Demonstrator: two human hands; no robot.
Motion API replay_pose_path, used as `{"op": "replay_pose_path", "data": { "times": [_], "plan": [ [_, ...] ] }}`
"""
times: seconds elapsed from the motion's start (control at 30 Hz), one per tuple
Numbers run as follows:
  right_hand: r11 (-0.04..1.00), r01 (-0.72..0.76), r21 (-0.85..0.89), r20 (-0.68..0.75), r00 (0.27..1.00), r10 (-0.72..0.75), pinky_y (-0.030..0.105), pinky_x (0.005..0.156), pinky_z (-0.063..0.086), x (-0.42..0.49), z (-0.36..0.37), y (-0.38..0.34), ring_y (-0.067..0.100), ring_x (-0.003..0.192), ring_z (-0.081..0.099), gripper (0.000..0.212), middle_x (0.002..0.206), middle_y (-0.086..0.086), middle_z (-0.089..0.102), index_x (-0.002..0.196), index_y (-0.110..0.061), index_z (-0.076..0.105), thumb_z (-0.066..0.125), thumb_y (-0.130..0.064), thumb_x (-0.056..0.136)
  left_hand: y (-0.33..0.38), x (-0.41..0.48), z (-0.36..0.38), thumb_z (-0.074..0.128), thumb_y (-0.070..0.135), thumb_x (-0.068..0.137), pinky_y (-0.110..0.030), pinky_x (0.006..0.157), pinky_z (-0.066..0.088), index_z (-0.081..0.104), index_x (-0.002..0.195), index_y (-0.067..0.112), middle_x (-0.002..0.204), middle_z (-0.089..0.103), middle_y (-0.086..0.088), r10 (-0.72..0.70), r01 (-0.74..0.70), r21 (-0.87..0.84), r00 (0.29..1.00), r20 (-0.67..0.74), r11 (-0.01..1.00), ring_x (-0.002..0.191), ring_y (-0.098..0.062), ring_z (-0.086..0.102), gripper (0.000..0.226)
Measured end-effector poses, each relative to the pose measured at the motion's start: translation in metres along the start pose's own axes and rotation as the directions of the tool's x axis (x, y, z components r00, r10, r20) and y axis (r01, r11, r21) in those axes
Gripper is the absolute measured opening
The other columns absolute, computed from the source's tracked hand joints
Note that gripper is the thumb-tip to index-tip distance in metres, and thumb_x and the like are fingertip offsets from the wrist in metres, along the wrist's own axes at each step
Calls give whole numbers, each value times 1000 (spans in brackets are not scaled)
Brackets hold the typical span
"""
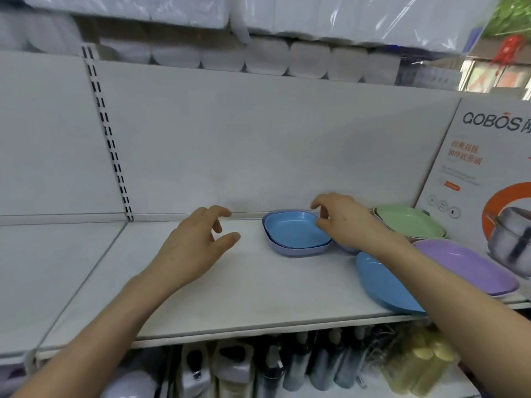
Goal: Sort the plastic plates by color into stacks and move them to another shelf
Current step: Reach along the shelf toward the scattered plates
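A blue plate point(293, 229) lies on top of a purple plate point(298, 250) near the back of the white shelf point(230, 288). My right hand point(342, 219) hovers at the blue plate's right rim, fingers loosely curled, holding nothing. My left hand point(198, 242) floats above the shelf to the left of that stack, fingers relaxed and apart. Another blue plate point(379, 285) lies at the shelf's front right, partly under my right forearm. A large purple plate point(465, 265) sits right of it. Green plates point(408, 222) are stacked at the back right.
A white product box point(482, 168) showing a steel pot stands at the shelf's right end. Wrapped white paper rolls point(258, 56) fill the shelf above. Bottles point(316, 366) line the shelf below. A slotted upright point(109, 139) divides the back panel on the left.
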State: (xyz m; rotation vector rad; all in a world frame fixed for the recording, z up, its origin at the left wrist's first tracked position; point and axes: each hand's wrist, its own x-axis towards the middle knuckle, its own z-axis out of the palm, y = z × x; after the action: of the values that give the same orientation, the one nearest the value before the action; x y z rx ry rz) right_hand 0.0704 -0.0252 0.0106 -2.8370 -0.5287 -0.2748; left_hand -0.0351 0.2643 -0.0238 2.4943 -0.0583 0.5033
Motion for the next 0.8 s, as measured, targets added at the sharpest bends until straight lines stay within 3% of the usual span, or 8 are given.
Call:
{"op": "replay_pose_path", "data": {
  "times": [0.27, 0.53, 0.67, 0.8],
  "plan": [
    [997, 44, -69, 130, 991, -34, 35, 88, 45, 27, 9, 9, 25, 112, 56, 47, 128, 5, 59, 135, -22, 57, 69, -29, 90, 5, -3, 1, 63, 51, 94, -31, 82, 51, 55, 131, 38, 107, 55, 16, -80, 80, 1, 996, -49, 997, 88, -2, 60, 40],
    [996, 79, 46, 139, 987, -85, 30, 79, 42, 45, 21, 8, 19, 100, 53, 46, 118, 1, 62, 129, -21, 61, 77, -24, 85, 11, -10, 4, 63, 51, 95, -30, 81, 51, 55, 130, 39, 107, 55, 16, -123, 124, 4, 988, -94, 992, 87, -1, 60, 38],
    [997, 78, -10, 117, 990, -76, 37, 90, 50, 49, 20, 12, 26, 111, 57, 50, 128, 5, 59, 132, -17, 58, 77, -23, 85, 8, -13, 0, 63, 51, 94, -30, 79, 50, 56, 129, 40, 107, 55, 16, -150, 152, 6, 981, -120, 988, 88, -1, 59, 37],
    [992, 77, -99, 153, 986, -61, 45, 93, 52, 47, 18, 19, 30, 111, 57, 49, 125, 8, 60, 128, -13, 56, 75, -24, 83, 7, -13, 1, 63, 52, 94, -29, 77, 49, 56, 128, 41, 106, 55, 17, -164, 166, 5, 976, -140, 986, 88, 0, 59, 36]
  ]
}}
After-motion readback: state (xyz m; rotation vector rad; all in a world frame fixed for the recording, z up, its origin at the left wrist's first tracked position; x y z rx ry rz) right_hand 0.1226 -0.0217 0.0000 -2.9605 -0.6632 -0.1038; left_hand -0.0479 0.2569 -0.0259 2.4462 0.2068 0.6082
